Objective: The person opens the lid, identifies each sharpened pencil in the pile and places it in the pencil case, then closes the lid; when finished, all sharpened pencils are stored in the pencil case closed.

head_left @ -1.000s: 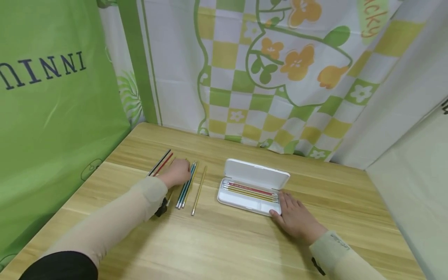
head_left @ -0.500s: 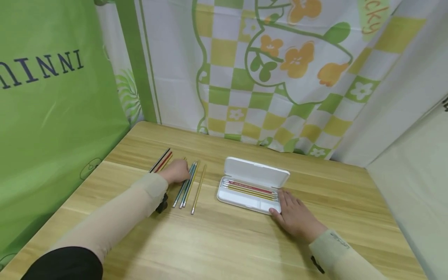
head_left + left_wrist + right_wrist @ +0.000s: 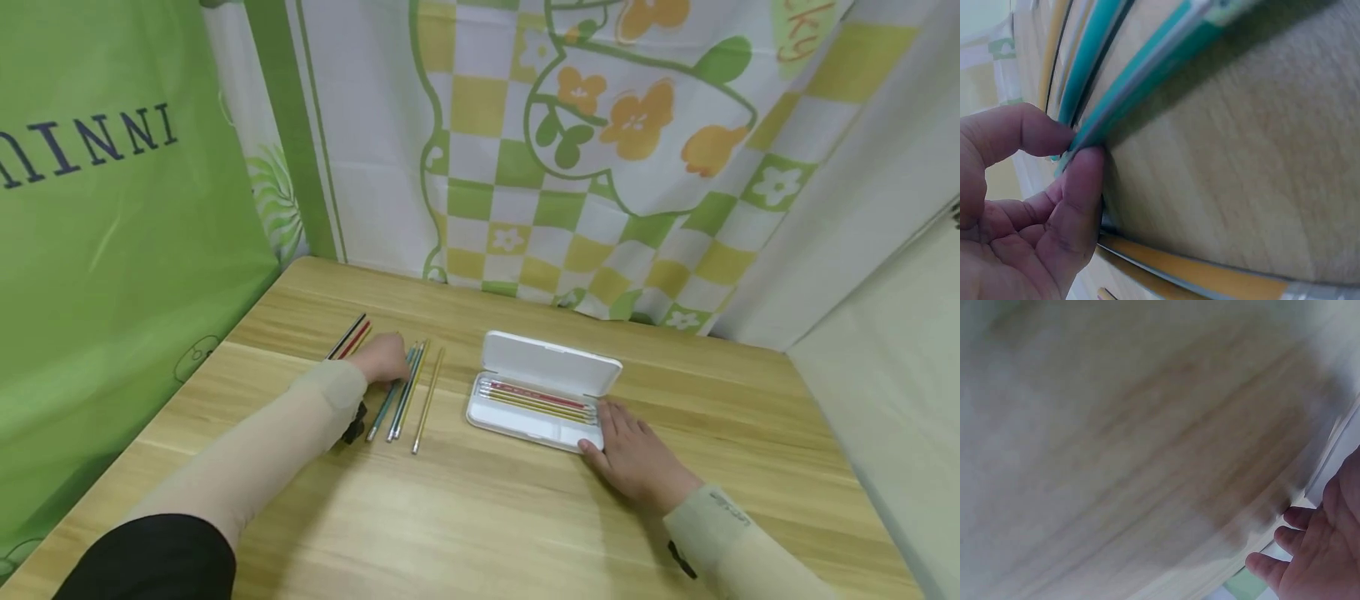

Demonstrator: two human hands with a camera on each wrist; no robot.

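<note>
In the head view my left hand [image 3: 381, 358] is over a group of pencils on the left of the table. The left wrist view has its thumb and index fingertip pinching a teal pencil [image 3: 1147, 84] near one end. Beside it lie another teal pencil [image 3: 1090, 53] and a yellow pencil [image 3: 1054, 50]. A white pencil case [image 3: 501, 418] stands with its lid raised, with red and yellow pencils [image 3: 536, 402] along its back part. My right hand [image 3: 636, 460] rests against the case's right end, fingers extended, thumb at the front corner.
A single yellow pencil [image 3: 428, 402] lies between the group and the case. Left of my left hand are a black pencil [image 3: 346, 336] and a red pencil [image 3: 354, 341]. A patterned curtain [image 3: 525, 192] hangs behind the wooden table [image 3: 480, 517], and green cloth [image 3: 135, 275] hangs at the left.
The pinched teal pencil has separated from its neighbours, its eraser end swinging left. My left hand has shifted only slightly. The right hand stays at the case.
</note>
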